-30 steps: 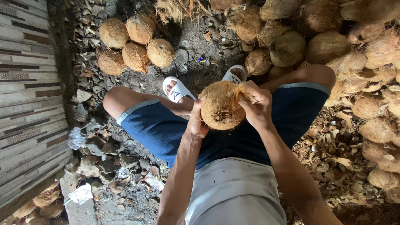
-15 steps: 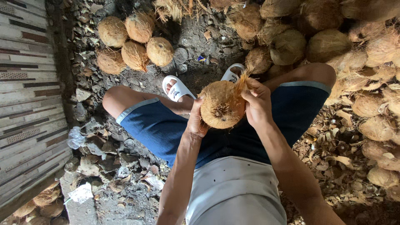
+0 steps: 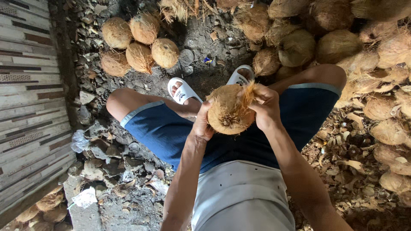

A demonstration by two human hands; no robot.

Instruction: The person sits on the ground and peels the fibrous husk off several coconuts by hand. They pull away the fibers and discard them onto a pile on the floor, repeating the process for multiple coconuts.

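The right hand (image 3: 266, 109) is clenched on a tuft of pale brown husk fibre (image 3: 247, 95) that stands up from the top of a round, brown, partly husked coconut (image 3: 230, 109), fingers curled over the strands and thumb pressed against the shell side. The left hand (image 3: 203, 122) cups the opposite flank of the same nut, palm and fingers wrapped round it as a brace. The coconut is held in the air between the two hands, above the lap of the seated person's dark blue shorts (image 3: 171, 132) and just over the feet in white slide sandals (image 3: 183, 90).

Judged from this grip, the step in hand is stripping the last clinging fibre off the shell: most of the surface already looks rough but close-cropped, and only the tuft under the right hand stands out. The next move seems to call for a firm pull away from the shell with the right hand while the left holds the nut steady or turns it against the pull.

Further out, a cluster of five similar fibrous round coconuts (image 3: 139, 42) lies on the rubble-strewn dirt ground (image 3: 128, 171) beyond the left knee. A large heap of bigger, shaggier coconuts (image 3: 342, 42) fills the right side, with loose husk scraps (image 3: 342, 162) scattered below it. A striped tiled wall (image 3: 25, 107) runs along the left edge.
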